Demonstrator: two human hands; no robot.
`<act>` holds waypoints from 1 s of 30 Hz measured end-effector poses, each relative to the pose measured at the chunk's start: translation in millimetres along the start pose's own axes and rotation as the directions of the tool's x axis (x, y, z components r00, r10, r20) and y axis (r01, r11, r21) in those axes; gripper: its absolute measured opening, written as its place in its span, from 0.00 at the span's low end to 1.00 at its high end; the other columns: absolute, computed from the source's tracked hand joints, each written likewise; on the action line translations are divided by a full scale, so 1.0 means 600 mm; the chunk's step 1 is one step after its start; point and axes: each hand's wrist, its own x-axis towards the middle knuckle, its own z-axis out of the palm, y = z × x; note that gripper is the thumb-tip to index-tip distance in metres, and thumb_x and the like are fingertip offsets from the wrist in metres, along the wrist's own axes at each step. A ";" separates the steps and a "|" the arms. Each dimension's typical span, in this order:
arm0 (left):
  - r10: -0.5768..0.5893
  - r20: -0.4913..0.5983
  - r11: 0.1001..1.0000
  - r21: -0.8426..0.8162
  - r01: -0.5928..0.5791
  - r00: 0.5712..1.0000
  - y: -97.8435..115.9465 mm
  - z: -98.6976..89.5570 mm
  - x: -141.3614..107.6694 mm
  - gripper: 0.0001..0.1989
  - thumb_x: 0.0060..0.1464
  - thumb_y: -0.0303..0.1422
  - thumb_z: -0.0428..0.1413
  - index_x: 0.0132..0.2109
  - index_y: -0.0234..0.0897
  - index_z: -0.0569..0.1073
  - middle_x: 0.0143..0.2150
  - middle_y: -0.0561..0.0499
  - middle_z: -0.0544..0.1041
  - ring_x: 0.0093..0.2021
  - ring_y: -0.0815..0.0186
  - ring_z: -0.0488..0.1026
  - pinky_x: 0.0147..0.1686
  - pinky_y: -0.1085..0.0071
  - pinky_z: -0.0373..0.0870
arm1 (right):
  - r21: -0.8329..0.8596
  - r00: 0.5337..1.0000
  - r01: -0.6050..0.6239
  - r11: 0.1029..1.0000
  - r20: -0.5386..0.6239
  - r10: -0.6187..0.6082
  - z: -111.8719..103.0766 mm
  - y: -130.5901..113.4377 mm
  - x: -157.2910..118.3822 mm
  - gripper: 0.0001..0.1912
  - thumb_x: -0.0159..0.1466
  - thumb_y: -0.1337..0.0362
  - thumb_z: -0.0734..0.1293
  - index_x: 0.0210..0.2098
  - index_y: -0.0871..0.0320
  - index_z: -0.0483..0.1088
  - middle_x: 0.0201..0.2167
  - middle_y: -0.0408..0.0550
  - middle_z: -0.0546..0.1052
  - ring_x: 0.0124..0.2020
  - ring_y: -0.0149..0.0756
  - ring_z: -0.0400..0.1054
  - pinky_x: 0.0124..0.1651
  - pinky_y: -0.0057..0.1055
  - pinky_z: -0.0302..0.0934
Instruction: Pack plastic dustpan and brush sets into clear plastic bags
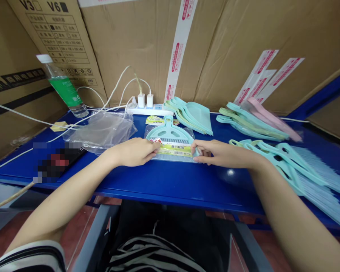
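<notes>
A light-blue brush and dustpan set (pixel 170 131) lies in a clear bag at the middle of the blue table, with a yellow-green printed label (pixel 174 148) across it. My left hand (pixel 137 152) rests at the left edge of the package, its fingers curled on the label's end. At the right edge, my right hand (pixel 206 152) has its fingers pinched round a bunched bit of the clear bag. Behind the package lies another printed label (pixel 154 120), partly covered.
Dustpans (pixel 198 115) lie behind the package, more (pixel 252 122) at the back right, and brushes (pixel 289 162) at the right. Clear bags (pixel 104 130), a bottle (pixel 64 88), a blurred dark object (pixel 56 162) and cables are on the left. A power strip (pixel 161 110) sits against the cardboard.
</notes>
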 end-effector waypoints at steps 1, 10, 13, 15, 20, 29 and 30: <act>0.001 0.001 1.000 0.001 -0.001 1.000 0.000 0.000 0.000 0.09 0.64 0.30 0.43 0.42 0.36 0.68 0.28 0.51 0.72 0.26 0.65 0.68 0.26 0.69 0.57 | -0.001 1.000 -0.001 1.000 0.001 0.001 0.000 0.000 0.000 0.17 0.60 0.46 0.58 0.37 0.53 0.59 0.22 0.40 0.68 0.25 0.36 0.63 0.28 0.32 0.53; 0.009 -0.003 1.000 0.000 -0.009 1.000 -0.002 0.001 0.000 0.09 0.64 0.30 0.43 0.41 0.36 0.68 0.29 0.51 0.73 0.26 0.65 0.69 0.27 0.70 0.58 | -0.013 1.000 -0.003 1.000 0.007 0.003 -0.001 -0.001 0.000 0.17 0.60 0.47 0.57 0.37 0.54 0.60 0.22 0.40 0.67 0.25 0.36 0.63 0.28 0.33 0.53; 0.024 -0.027 1.000 -0.004 -0.024 0.999 -0.003 0.003 -0.001 0.09 0.64 0.30 0.43 0.41 0.36 0.68 0.28 0.51 0.73 0.25 0.66 0.69 0.26 0.70 0.57 | -0.016 1.000 0.003 1.000 0.000 -0.003 0.000 0.000 0.000 0.17 0.60 0.47 0.57 0.37 0.53 0.60 0.22 0.40 0.67 0.25 0.35 0.63 0.28 0.33 0.53; 0.026 -0.035 1.000 -0.004 -0.026 0.999 -0.003 0.003 -0.001 0.09 0.64 0.30 0.43 0.41 0.36 0.68 0.28 0.51 0.73 0.25 0.66 0.69 0.26 0.70 0.57 | -0.017 1.000 0.005 1.000 0.001 -0.005 0.000 0.001 -0.001 0.17 0.61 0.46 0.57 0.37 0.53 0.60 0.23 0.40 0.67 0.25 0.35 0.62 0.28 0.33 0.53; 0.014 -0.016 1.000 0.009 -0.014 1.000 0.000 0.001 -0.001 0.10 0.64 0.30 0.43 0.41 0.36 0.68 0.28 0.50 0.73 0.26 0.65 0.69 0.26 0.69 0.57 | -0.019 1.000 0.006 1.000 0.004 -0.006 0.000 0.002 -0.001 0.18 0.61 0.46 0.58 0.37 0.53 0.60 0.23 0.41 0.67 0.25 0.36 0.63 0.29 0.33 0.53; -0.001 0.007 1.000 0.018 0.000 1.000 0.002 -0.001 -0.001 0.10 0.65 0.30 0.43 0.43 0.35 0.68 0.29 0.49 0.74 0.26 0.64 0.70 0.27 0.69 0.58 | -0.010 1.000 -0.005 1.000 0.011 0.005 -0.001 0.002 -0.001 0.18 0.61 0.45 0.58 0.37 0.53 0.60 0.22 0.40 0.67 0.25 0.35 0.62 0.28 0.33 0.53; 0.002 -0.002 1.000 0.018 -0.002 1.000 0.001 -0.001 -0.001 0.10 0.65 0.30 0.43 0.43 0.35 0.68 0.29 0.49 0.74 0.26 0.64 0.70 0.26 0.69 0.58 | -0.011 1.000 -0.005 1.000 0.011 0.005 0.000 0.002 -0.001 0.18 0.61 0.45 0.58 0.37 0.53 0.60 0.22 0.40 0.67 0.25 0.35 0.62 0.28 0.33 0.53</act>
